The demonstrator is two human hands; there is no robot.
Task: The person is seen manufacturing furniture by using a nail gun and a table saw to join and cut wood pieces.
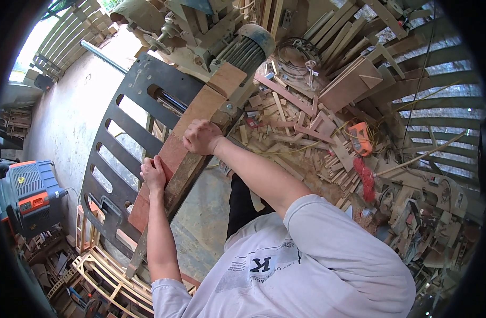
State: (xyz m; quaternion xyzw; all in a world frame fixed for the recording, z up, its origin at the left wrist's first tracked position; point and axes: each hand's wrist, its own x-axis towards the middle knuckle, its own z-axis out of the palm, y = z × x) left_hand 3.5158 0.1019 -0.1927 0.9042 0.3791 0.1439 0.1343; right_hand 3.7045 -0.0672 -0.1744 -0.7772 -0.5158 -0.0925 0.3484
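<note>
Flat reddish-brown wooden board (172,152) along right edge of dark slotted metal table (174,79) — our left hand (154,173) and right hand (201,136) on it, fingers curled; we cannot tell if gripping.

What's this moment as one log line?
left hand: on red board | right hand: on board, nearer motor | slotted plate: alongside board

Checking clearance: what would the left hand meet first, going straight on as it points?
Left hand: probably the dark slotted plate, past the reddish board's edge; depth is unclear, so it might pass above.
</note>
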